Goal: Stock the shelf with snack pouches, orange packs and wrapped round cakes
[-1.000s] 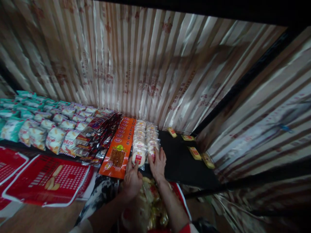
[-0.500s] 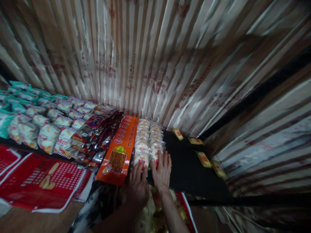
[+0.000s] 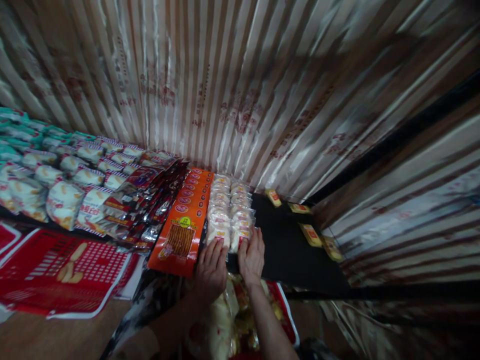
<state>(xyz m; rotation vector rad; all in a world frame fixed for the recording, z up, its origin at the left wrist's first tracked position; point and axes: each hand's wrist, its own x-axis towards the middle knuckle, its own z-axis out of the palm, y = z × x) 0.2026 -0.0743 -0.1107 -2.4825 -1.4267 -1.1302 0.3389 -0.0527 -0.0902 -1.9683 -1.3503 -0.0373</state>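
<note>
Two neat rows of small white wrapped snacks run back from the shelf's front edge, a left row (image 3: 219,212) and a right row (image 3: 240,210). My left hand (image 3: 212,267) lies against the near end of the left row, its fingers stretched forward and touching the front packet. At the front right corner of the right row rests my right hand (image 3: 252,256), fingers extended along the nearest packet. Neither hand is wrapped round anything. Just left of the rows lies a flat orange snack package (image 3: 183,220) with pictured brown sticks.
Dark red packets (image 3: 157,205) overlap farther left, beside several white bags (image 3: 65,200) and green bags (image 3: 22,132). Several yellow packets (image 3: 311,235) sit on the black shelf (image 3: 288,255). A red basket (image 3: 90,275) stands below; packaged goods (image 3: 243,320) fill another beneath my arms. Corrugated sheeting (image 3: 232,90) backs the shelf.
The view has tilted down, so the shelf sits higher in it. My right hand has drawn back slightly, from over the front packet to its right corner. My left hand stays at its row's end.
</note>
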